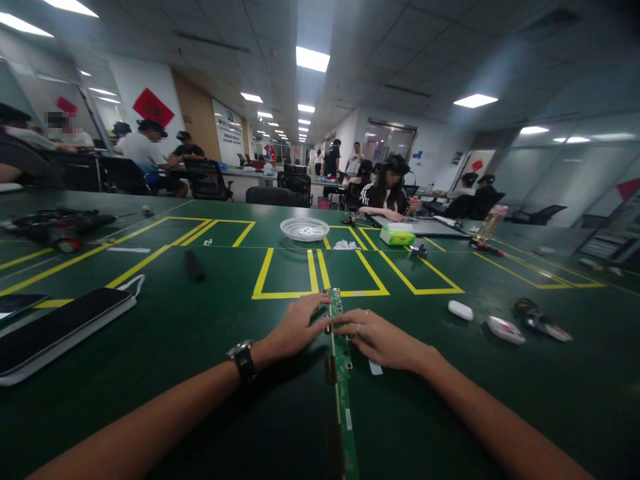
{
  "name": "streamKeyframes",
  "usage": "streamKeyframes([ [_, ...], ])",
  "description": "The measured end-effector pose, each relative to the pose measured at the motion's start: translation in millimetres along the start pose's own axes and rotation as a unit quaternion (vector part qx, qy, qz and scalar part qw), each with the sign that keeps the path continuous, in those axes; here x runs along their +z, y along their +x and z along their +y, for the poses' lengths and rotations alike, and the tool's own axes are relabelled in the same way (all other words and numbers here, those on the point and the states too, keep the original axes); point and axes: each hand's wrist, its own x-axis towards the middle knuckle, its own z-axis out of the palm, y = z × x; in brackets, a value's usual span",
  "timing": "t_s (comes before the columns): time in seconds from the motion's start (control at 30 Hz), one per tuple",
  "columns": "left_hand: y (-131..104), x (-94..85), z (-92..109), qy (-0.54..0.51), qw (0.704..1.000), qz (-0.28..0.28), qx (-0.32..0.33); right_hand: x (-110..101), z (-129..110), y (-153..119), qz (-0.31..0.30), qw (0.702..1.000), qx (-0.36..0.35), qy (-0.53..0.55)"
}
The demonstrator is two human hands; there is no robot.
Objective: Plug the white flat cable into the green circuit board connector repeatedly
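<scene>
Circuit board [343, 395] seemingly touches left hand [299, 327], right hand [384, 339].

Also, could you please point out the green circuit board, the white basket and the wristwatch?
Green circuit board [343, 393], head view: the middle of its visible length.
White basket [305, 237], head view: its near wall.
Wristwatch [245, 365], head view: its black strap.

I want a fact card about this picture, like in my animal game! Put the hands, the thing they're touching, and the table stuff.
Left hand: at the left edge of a long, thin green circuit board
Right hand: touching the board from its right side
Left wrist: watch
Table: green, with yellow tape
Farther away: white basket
</scene>
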Motion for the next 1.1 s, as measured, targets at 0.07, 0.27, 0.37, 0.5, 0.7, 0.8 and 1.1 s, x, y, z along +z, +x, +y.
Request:
streamKeyframes([
  [0.07,1.7,0.2,-1.7,-0.027,0.999,0.032,-0.013,2.4,7.7,1.1,-0.007,1.0,0.001,-0.015],
  [0.27,2.2,0.8,-5.6,-0.062,0.995,0.073,-0.014,-0.6,62.6,-15.4,0.071,0.981,0.141,-0.115],
  [0.37,1.2,0.5,-6.9,-0.068,0.995,0.069,-0.013,-2.1,83.9,-26.0,0.104,0.952,0.228,-0.176],
  [0.5,0.1,0.5,-7.2,-0.072,0.996,0.056,-0.013,1.9,91.7,-28.9,0.112,0.924,0.287,-0.228],
  [0.7,-0.4,1.5,-7.8,-0.074,0.996,0.041,-0.016,6.1,87.1,-27.1,0.105,0.916,0.296,-0.251],
  [0.8,-1.0,0.7,-6.3,-0.071,0.997,0.03,-0.013,4.5,85.0,-28.1,0.103,0.918,0.293,-0.249],
  [1.1,-2.2,-1.7,-3.7,-0.091,0.995,0.027,-0.02,1.7,83.3,-29.6,0.084,0.919,0.309,-0.23],
])
